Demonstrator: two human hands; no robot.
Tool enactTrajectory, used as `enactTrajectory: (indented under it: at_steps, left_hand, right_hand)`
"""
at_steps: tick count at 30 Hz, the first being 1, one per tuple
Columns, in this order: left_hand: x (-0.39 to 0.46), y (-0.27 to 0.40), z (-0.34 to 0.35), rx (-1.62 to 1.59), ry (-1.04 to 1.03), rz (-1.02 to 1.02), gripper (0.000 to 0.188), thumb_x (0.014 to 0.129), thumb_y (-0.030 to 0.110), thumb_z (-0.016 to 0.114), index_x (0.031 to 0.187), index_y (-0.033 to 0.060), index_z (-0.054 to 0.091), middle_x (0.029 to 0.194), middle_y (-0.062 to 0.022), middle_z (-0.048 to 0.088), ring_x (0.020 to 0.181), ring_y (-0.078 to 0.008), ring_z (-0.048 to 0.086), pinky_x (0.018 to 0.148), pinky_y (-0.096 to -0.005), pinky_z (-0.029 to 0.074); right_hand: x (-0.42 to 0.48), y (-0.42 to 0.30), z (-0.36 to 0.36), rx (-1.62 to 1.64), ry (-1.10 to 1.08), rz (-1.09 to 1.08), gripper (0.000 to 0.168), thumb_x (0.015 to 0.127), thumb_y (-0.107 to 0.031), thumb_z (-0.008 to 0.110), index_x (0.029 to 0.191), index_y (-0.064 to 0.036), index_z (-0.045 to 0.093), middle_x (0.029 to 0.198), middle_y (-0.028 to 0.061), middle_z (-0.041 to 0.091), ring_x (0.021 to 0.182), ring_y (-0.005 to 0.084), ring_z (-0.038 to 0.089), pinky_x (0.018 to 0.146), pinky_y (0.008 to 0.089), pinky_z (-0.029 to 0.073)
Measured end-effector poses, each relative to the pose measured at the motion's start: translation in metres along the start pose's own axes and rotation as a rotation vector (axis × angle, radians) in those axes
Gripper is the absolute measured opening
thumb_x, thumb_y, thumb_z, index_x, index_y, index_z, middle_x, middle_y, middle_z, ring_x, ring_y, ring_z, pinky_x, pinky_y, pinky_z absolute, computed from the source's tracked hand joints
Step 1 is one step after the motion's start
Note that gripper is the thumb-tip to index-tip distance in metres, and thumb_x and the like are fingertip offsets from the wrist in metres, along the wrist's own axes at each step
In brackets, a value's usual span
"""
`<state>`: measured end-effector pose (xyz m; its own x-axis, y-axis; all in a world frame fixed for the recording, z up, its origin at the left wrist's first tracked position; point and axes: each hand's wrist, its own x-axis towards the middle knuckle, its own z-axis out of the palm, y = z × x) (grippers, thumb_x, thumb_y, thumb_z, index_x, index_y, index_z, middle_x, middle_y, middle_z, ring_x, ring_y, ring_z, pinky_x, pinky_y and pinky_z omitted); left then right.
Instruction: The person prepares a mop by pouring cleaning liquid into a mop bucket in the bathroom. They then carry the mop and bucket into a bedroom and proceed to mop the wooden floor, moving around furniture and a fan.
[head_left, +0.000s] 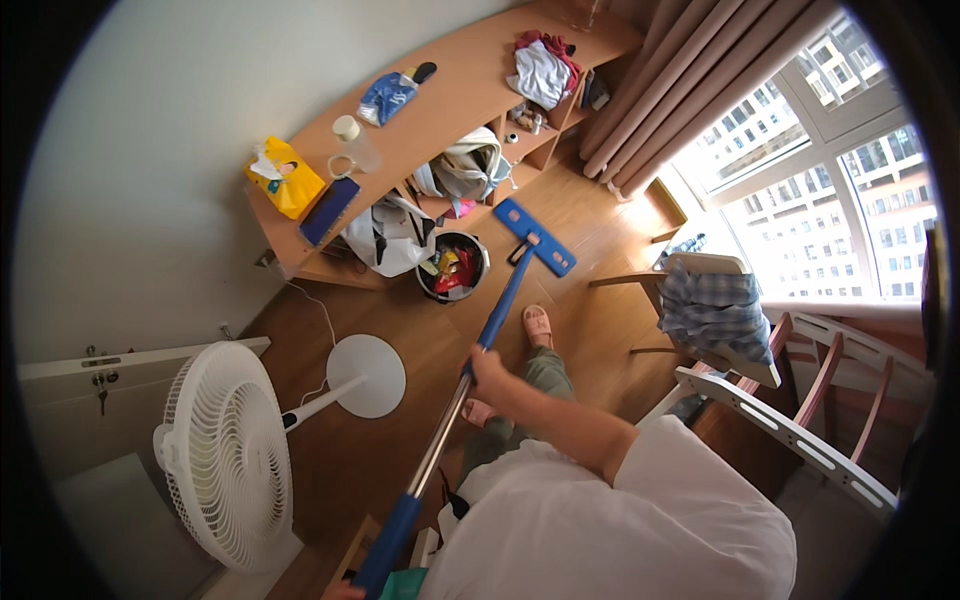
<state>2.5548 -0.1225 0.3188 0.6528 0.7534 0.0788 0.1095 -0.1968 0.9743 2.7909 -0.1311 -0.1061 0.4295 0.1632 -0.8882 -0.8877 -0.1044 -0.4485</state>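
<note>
A flat mop with a blue head and a blue and silver telescopic pole slants across the view. My right hand is wrapped around the pole at its middle, near the blue joint. At the bottom edge, my left hand shows only in part, against the blue grip at the pole's upper end. The mop head lies on the wood floor, just right of a round trash bin filled with wrappers. My feet, in pink slippers, stand behind the head.
A white pedestal fan stands left, its cord running along the floor. A desk with crowded shelves lines the wall. Right are a chair with a plaid cloth, a white bed-frame rail and curtains.
</note>
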Motion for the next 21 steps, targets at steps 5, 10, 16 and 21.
enactTrajectory:
  at_steps: [5, 10, 16, 21]
  left_hand:
    - [-0.033, 0.002, -0.005, -0.075, 0.181, 0.044, 0.021, 0.086, 0.018, 0.044, 0.070, 0.0067, 0.037, 0.066, -0.0090, 0.043, 0.068, -0.0238, 0.046, 0.083, -0.0455, 0.037]
    - [-0.027, -0.015, 0.008, -0.138, 0.193, 0.096, 0.021, 0.087, 0.021, 0.043, 0.073, 0.0068, 0.035, 0.066, -0.0080, 0.042, 0.069, -0.0240, 0.045, 0.084, -0.0440, 0.036]
    - [-0.054, -0.107, 0.010, -0.268, 0.061, 0.018, 0.007, 0.070, 0.001, 0.053, 0.075, 0.0033, 0.048, 0.090, -0.0152, 0.056, 0.102, -0.0333, 0.049, 0.090, -0.0453, 0.034]
    - [-0.036, -0.126, 0.059, -0.146, -0.179, -0.119, 0.007, 0.077, 0.010, 0.050, 0.076, 0.0040, 0.046, 0.085, -0.0161, 0.056, 0.101, -0.0330, 0.050, 0.088, -0.0436, 0.036]
  right_hand:
    - [-0.050, -0.007, 0.011, 0.012, -0.113, 0.172, 0.020, 0.078, -0.020, 0.048, 0.073, -0.001, 0.047, 0.061, 0.0116, 0.052, 0.054, 0.0233, 0.050, 0.049, 0.0350, 0.042]
    - [-0.020, -0.008, 0.004, -0.049, -0.089, 0.085, 0.018, 0.078, -0.018, 0.047, 0.076, 0.000, 0.048, 0.062, 0.0114, 0.052, 0.053, 0.0219, 0.052, 0.045, 0.0354, 0.042]
    - [0.034, -0.035, -0.023, -0.125, -0.015, -0.050, 0.020, 0.079, -0.023, 0.050, 0.072, -0.003, 0.050, 0.059, 0.0099, 0.052, 0.051, 0.0213, 0.050, 0.048, 0.0344, 0.042]
    - [0.130, -0.059, -0.074, -0.073, 0.090, -0.122, 0.020, 0.079, -0.023, 0.050, 0.069, -0.005, 0.050, 0.058, 0.0083, 0.052, 0.044, 0.0211, 0.048, 0.041, 0.0338, 0.039]
